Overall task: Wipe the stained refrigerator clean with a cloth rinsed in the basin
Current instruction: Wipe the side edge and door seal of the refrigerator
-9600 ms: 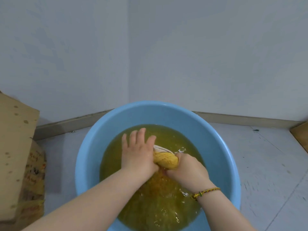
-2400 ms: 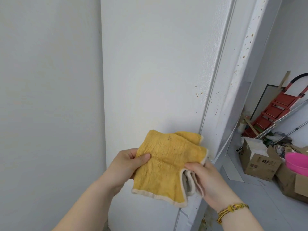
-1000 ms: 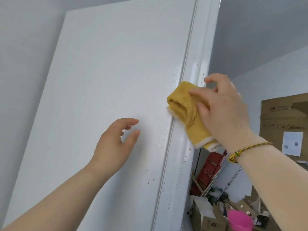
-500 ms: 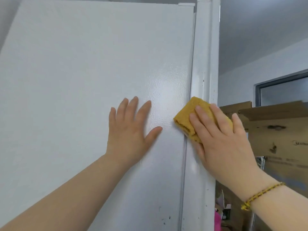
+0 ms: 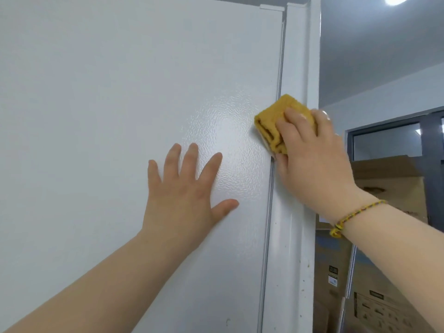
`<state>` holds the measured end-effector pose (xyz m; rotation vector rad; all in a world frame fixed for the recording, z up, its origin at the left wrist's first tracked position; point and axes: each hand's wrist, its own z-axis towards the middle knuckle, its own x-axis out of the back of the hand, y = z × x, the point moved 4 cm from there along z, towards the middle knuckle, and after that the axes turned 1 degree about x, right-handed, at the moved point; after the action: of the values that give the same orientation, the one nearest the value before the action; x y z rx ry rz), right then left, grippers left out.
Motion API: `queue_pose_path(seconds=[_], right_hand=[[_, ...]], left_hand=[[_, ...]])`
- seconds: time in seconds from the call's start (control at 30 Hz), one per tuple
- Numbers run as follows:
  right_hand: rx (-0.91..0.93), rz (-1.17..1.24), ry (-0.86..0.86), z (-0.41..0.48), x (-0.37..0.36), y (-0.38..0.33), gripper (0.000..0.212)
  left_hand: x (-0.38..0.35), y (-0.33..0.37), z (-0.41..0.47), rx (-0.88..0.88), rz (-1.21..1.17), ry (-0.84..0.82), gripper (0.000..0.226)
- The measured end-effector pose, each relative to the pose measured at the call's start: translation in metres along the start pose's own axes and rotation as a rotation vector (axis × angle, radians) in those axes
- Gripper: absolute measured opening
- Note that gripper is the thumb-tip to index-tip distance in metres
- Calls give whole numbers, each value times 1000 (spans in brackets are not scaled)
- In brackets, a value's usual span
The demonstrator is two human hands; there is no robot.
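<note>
Your right hand (image 5: 312,164) lies flat with straight fingers, pressing a folded, nubbly yellow cloth (image 5: 271,118) under its fingertips against the refrigerator (image 5: 120,92), where the pebbled white panel meets the smooth door edge. Left of it, your left hand (image 5: 182,198) is spread wide, palm on the same glossy panel. A braided bracelet (image 5: 348,218) circles your right wrist. Beyond that hand stand brown cardboard boxes (image 5: 389,179) under a dark-framed window (image 5: 386,143).

Left hand (image 5: 185,198) flat, fingers (image 5: 192,159) spread — right hand (image 5: 310,164) raised beside it, fingers apparently pressing straight.
</note>
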<state>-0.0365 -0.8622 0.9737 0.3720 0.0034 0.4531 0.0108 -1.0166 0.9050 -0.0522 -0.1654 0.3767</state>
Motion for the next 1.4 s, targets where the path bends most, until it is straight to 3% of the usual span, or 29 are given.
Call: queue_pose_path(seconds=[0.1,0.3,0.63,0.87,1.03,1.17,1.27,1.4], right_hand=[[48,63,-24,19,3,22,43],[-114,161,-85,120,10,55,51],[42,116,-153,86,11,53,55],[-136,48,-131,159,14,69,54],[-93,87,-109,104,8,46,53],[125,7,105,-19,-11,4,53],[258,4,89,-77,-23,-5,52],[301,-2,100,-77,-13,4,50]], left_hand=[[-1,2,-2,-2,15,11,66],[-5,-3,-4,32,35,28,68],[-4,-4,-9,22,1,40,71],[-6,-3,-13,6,33,49,68],[-8,-5,-10,36,9,67,67],[-1,1,-6,101,-110,-22,77],[2,8,-13,164,-247,-85,83],[4,14,-43,58,-273,57,56]])
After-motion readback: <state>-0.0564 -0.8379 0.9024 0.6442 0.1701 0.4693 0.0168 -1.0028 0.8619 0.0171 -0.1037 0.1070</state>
